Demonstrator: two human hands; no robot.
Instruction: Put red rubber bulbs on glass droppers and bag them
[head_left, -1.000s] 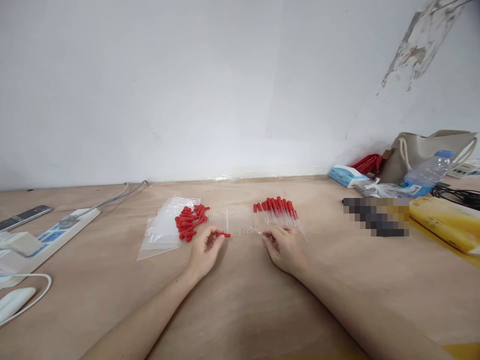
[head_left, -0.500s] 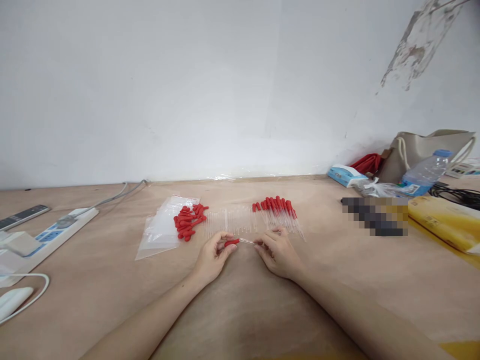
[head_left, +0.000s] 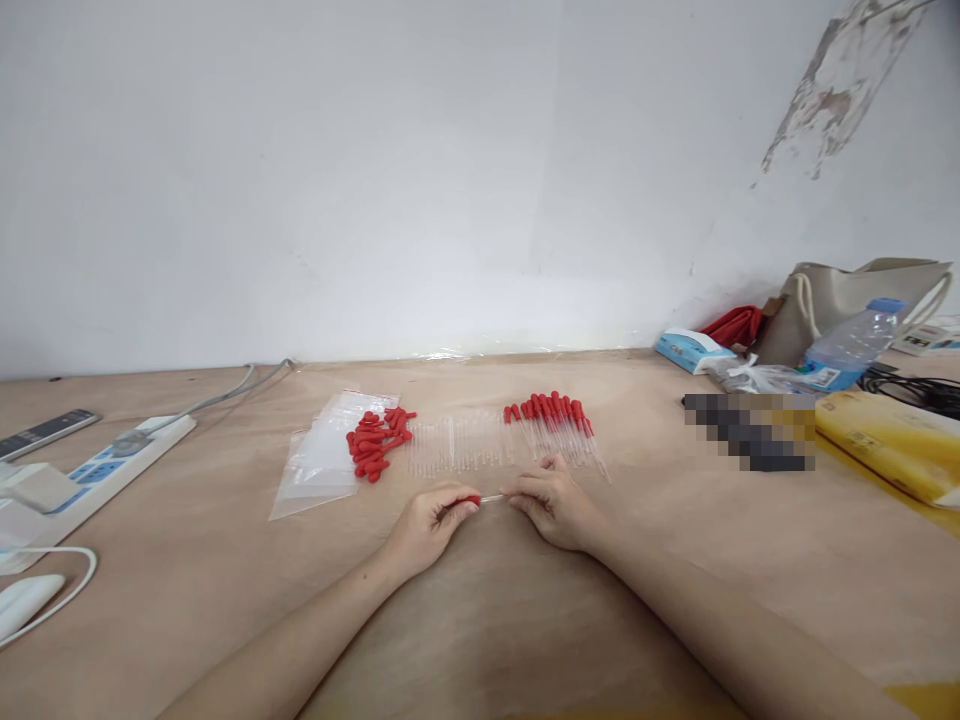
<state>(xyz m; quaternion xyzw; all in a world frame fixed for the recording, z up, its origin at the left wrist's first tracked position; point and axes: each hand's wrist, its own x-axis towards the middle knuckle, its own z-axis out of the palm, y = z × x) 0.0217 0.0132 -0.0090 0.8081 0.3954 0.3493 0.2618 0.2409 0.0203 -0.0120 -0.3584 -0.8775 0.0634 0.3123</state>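
Observation:
Between the thumb and fingers of my left hand (head_left: pixel 433 522) is a red rubber dropper bulb (head_left: pixel 472 500), mostly covered by the fingers. My right hand (head_left: pixel 553 505) pinches a thin clear dropper tube (head_left: pixel 492 498), whose left end meets the bulb's open end; how far it sits inside cannot be made out. Beyond my hands lies a row of bare clear tubes (head_left: pixel 457 443). A heap of loose red bulbs (head_left: pixel 371 445) is left of that row. On its right lie several droppers with red bulbs fitted (head_left: pixel 559 412).
Clear plastic bags (head_left: pixel 315 470) lie under and beside the bulb heap. At the left are a power strip (head_left: pixel 142 450) and a remote control (head_left: pixel 49 432). A tissue pack (head_left: pixel 691 350), a water bottle (head_left: pixel 855 345), a bag (head_left: pixel 795 310) and a yellow package (head_left: pixel 892 440) stand at the right.
My left hand has lowered slightly and closed further over the bulb. The tube and bulb are now nearly in line, and my right hand has shifted a little left.

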